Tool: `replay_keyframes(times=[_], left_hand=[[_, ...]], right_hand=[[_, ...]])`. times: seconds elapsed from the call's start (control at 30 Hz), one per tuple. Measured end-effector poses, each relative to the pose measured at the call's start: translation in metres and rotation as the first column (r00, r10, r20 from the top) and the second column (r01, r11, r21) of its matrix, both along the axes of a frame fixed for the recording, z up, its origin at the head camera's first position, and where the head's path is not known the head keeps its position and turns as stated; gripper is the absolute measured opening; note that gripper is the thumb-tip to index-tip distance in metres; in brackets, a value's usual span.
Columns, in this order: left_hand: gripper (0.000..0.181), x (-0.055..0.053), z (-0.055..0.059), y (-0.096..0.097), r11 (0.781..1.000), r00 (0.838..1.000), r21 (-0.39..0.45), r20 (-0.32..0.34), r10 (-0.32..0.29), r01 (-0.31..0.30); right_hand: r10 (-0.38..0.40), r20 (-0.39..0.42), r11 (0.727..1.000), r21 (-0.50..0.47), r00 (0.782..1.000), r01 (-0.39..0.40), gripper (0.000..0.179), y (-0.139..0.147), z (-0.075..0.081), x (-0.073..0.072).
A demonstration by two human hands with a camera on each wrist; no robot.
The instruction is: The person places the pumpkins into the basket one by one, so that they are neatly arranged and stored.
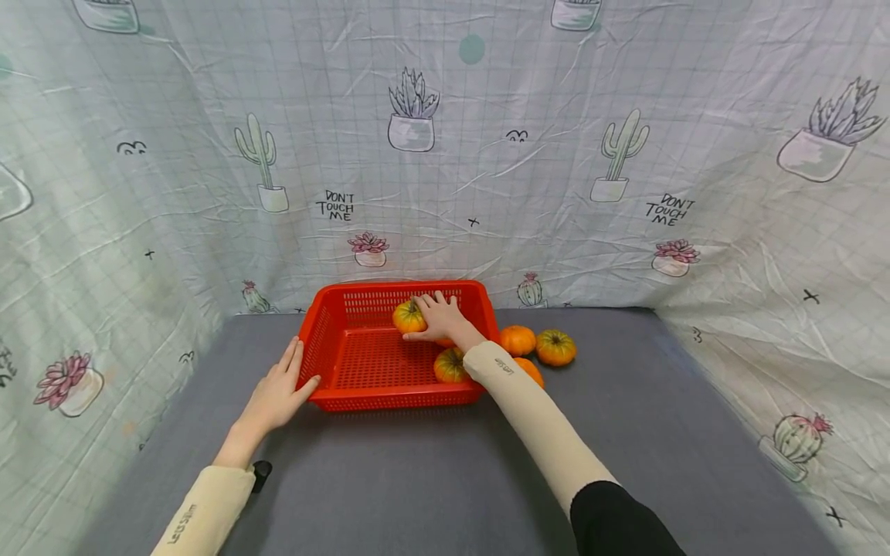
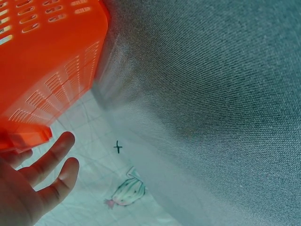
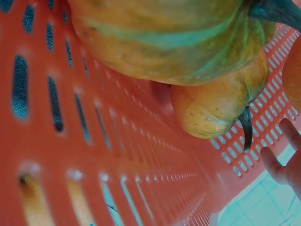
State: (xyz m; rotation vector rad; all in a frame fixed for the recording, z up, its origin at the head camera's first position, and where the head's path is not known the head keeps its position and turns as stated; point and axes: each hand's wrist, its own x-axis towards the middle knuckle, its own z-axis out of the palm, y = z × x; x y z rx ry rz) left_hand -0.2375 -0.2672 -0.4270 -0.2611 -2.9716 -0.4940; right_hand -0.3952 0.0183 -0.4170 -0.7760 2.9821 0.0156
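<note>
A red perforated plastic basket [image 1: 389,398] stands toward the back of the table. My left hand [image 1: 274,392] rests at its left side, fingers extended along the wall and thumb by the front corner. In the left wrist view, two fingers [image 2: 59,181] extend free of the orange-looking basket wall [image 2: 51,70]. Inside the basket, my right hand [image 1: 445,318] holds a small yellow-orange pumpkin [image 1: 407,317] between thumb and index finger, its other fingers spread. A green-striped pumpkin [image 1: 449,366] sits at the front right of the basket, with another pumpkin [image 3: 211,106] behind it, mostly hidden by my hand.
Right of the basket, an orange pumpkin [image 1: 518,340] and a green-and-orange one [image 1: 555,348] lie on the grey table [image 1: 417,486]. A third pumpkin [image 1: 530,371] is partly hidden behind my right sleeve. A cactus-print cloth [image 1: 473,170] hangs behind the table.
</note>
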Motion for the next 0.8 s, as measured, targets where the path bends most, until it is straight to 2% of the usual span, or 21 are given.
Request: replay_keyframes(times=[0.3, 0.6, 0.8], left_hand=[[0.075, -0.0008, -0.0001, -0.0011, 1.000, 1.000, -0.005, 0.003, 0.004, -0.004], [0.076, -0.0021, -0.0003, -0.0008, 1.000, 1.000, -0.010, 0.014, 0.003, -0.003], [0.076, -0.0019, -0.0008, -0.0001, 1.000, 1.000, -0.012, 0.012, 0.000, 0.000]], right_hand=[[0.004, -0.020, 0.998, 0.069, 1.000, -0.003, 0.090, -0.0036, -0.0022, -0.0015], [-0.025, -0.021, 0.992, 0.122, 0.999, 0.028, 0.092, -0.0049, -0.0051, -0.0033], [-0.031, -0.029, 0.985, 0.168, 0.999, 0.035, 0.082, -0.0038, -0.0059, -0.0018]])
